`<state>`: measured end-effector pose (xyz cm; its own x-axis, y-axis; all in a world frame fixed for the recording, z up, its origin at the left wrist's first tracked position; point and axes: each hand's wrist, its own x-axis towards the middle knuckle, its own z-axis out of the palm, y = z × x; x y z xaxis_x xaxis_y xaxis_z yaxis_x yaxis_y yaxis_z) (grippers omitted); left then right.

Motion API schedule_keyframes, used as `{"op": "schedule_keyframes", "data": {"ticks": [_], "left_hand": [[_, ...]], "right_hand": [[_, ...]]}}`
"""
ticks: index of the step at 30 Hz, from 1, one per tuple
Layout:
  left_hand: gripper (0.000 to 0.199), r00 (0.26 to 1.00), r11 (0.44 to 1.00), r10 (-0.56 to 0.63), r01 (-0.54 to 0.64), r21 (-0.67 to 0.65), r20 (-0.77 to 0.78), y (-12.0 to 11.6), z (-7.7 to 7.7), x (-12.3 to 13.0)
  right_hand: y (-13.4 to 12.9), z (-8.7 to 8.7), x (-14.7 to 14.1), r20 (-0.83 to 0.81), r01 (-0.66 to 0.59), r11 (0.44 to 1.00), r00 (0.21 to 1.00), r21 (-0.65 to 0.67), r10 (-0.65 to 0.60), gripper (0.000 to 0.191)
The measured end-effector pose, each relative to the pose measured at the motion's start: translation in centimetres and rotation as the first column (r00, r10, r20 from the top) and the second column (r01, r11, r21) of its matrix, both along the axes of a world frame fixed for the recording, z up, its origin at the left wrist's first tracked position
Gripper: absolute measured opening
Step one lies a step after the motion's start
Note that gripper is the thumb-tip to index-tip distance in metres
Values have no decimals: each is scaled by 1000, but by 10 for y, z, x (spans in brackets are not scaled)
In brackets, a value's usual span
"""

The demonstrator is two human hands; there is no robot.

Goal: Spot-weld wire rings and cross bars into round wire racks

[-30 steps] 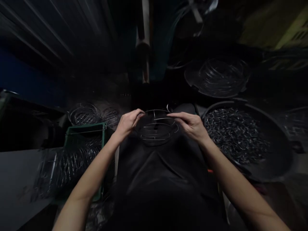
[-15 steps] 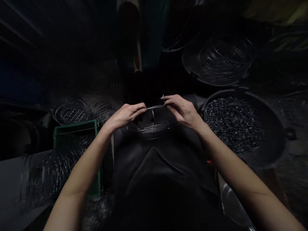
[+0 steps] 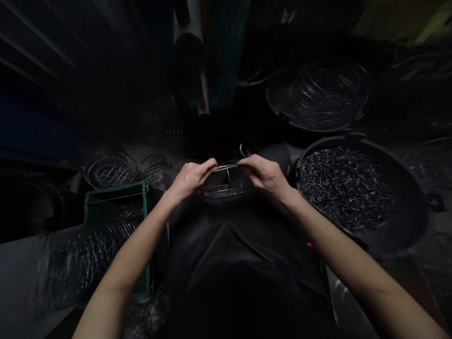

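Between my hands is a round wire rack (image 3: 226, 190) with thin parallel bars, tilted so that it shows nearly edge-on above the dark apron (image 3: 226, 254). My left hand (image 3: 192, 176) pinches the left part of its upper rim between thumb and fingers. On the right part of the same rim, my right hand (image 3: 264, 173) is closed in a pinch. A short curved wire joins the rim and the bars between the hands. Part of the rack is lost in the dark.
At the right, a large dark basin (image 3: 406, 207) holds many small metal pieces. Behind it, another basin (image 3: 278, 106) holds wire rings. A green crate (image 3: 86, 207) with wire racks stands at the left, near round wire grids (image 3: 113, 172).
Both hands have moved slightly down in view, and the rack now shows flatter. My right fingers, partly extended before, are now closed on the rim. The surroundings have shifted slightly down.
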<state>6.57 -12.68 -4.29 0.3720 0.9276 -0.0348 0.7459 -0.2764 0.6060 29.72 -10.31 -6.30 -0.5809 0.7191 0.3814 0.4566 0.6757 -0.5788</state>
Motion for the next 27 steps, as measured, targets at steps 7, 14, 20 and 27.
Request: {"op": "schedule_keyframes", "data": {"ticks": [7,14,20,27], "left_hand": [[30,991,992,114,-117,39,72,13,11,-13],[28,977,961,202,-210,181,62,34,17,-38],[26,980,946,199,-190,264,-10,44,5,-48],[24,979,927,194,-164,338,-57,54,-5,-51]], "right_hand": [[17,19,-25,91,118,904,981,410,-170,24],[56,19,-54,53,131,799,978,586,-199,20],[65,19,-63,188,93,734,938,673,-291,14],[74,13,-57,332,3,769,901,640,-280,34]]}}
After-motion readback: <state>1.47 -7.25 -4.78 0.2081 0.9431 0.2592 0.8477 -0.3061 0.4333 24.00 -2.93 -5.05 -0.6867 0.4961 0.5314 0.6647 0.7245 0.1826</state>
